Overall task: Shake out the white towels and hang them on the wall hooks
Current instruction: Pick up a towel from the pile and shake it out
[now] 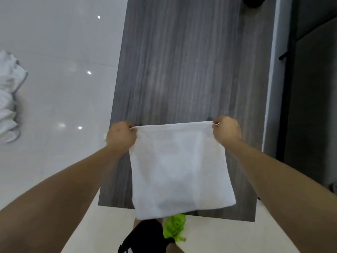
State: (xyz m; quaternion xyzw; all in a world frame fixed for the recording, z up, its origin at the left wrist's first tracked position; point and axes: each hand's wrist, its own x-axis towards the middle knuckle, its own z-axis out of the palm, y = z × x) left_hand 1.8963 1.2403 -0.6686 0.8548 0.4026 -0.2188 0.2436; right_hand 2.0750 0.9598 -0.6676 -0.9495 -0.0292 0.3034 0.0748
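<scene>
Left hand (121, 136) and right hand (226, 131) each pinch a top corner of the white towel (180, 170), stretched flat, hanging in front of the grey wood-grain wall panel (182, 61), with more white towels (9, 99) piled at far left.

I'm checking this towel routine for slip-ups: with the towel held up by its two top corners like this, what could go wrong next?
1. The left hand and right hand pinch only the top corners of the white towel; a hard shake might pull a corner free.
2. Its lower edge hangs near the glossy floor and could brush it.
3. No hook shows clearly on the grey wood panel, so aiming may take a search.
</scene>
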